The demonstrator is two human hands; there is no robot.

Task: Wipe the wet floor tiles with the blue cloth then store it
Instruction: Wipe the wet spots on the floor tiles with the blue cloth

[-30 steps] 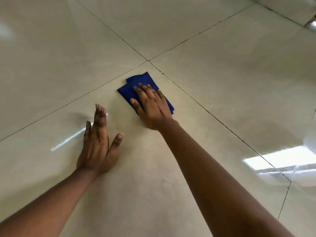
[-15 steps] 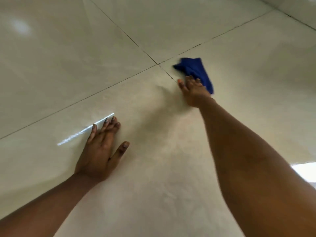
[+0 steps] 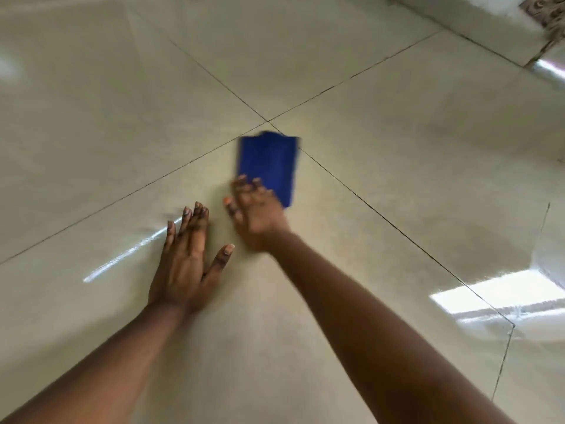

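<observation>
1. Left hand (image 3: 186, 264): flat on the floor tiles (image 3: 397, 179), fingers straight and spread.
2. Right hand (image 3: 256, 215): blurred, fingers extended, pressing the blue cloth (image 3: 269, 166).
3. Blue cloth: folded, flat on the tiles, just beside the grout crossing.

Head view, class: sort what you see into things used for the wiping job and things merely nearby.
Used: blue cloth; right hand pressing it; floor tiles; left hand flat on the tile.
Nearby: patterned object, top right corner, too cropped to identify.

The right hand (image 3: 258, 214) is motion-blurred and covers the near end of the blue cloth (image 3: 269, 165)
</observation>
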